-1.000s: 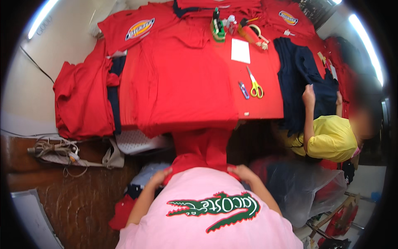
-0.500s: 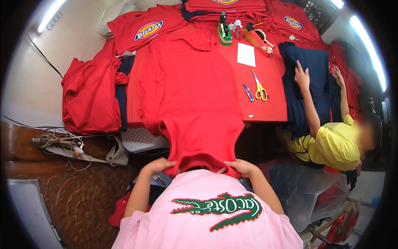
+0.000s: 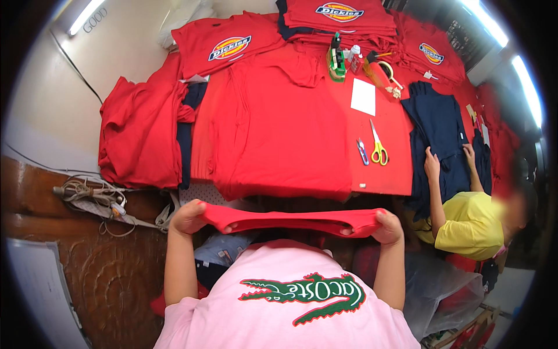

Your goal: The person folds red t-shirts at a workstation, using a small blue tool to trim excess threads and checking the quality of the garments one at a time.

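- The left hand and right hand both grip a red garment by its two ends, fingers curled into the cloth.
- That garment hangs in the air off the worktop's front edge, just above the chest of the pink shirt.
- Half a second ago it sloped down from the front edge with its opening near the pink shirt; now it is pulled into a narrow, taut band, and the hands are wider apart and higher.
- A co-worker's hands, spread above the navy garments before, now touch them at the worktop's right edge.
- The stack of red shirts has stayed at the middle of the front edge; the yellow-handled scissors and blue snips have kept their places to its right.
- Below the front edge, toward its left corner, shows a white perforated container; its contents cannot be told.
- Below the right corner, a clear plastic bag lets something red and something dark show through.
- Near the back edge stand a green tape dispenser and a small white bottle.
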The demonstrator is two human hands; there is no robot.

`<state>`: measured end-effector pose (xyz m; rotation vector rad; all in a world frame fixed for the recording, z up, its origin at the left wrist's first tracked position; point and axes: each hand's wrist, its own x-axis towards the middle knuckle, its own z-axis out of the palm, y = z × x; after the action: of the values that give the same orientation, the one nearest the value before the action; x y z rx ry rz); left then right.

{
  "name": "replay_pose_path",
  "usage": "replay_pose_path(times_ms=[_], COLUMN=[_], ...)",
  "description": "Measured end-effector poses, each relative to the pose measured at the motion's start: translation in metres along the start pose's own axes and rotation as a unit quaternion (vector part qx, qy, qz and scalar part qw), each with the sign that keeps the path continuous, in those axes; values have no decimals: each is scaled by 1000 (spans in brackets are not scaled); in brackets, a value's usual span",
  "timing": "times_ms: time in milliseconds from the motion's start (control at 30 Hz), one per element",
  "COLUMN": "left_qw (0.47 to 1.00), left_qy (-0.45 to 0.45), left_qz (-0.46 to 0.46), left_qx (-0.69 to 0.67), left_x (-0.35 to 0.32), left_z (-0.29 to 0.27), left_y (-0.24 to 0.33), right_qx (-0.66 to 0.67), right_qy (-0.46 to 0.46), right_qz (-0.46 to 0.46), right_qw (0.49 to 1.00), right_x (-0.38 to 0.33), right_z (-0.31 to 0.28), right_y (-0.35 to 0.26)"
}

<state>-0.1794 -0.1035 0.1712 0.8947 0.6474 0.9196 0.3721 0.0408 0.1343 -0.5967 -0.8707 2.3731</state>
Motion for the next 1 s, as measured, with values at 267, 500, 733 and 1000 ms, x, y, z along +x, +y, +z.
replay_pose_path(times_ms=[267, 500, 733, 1000], left_qw=[936, 966, 970, 975], left_qy=[-172, -2, 46, 40], left_qz=[266, 230, 195, 177], left_qx=[-153, -118, -135, -124], left_x=[114, 208, 257, 282], left_z=[-1, -62, -115, -149], left_y=[174, 247, 243, 246], right_qx=[-19, -9, -166, -91], right_qy=[-190, -93, 5, 5], right_qz=[-205, -150, -171, -146], right_qw=[960, 984, 971, 985], right_x=[87, 228, 288, 348], right_z=[81, 103, 46, 11], right_y=[-172, -272, -279, -282])
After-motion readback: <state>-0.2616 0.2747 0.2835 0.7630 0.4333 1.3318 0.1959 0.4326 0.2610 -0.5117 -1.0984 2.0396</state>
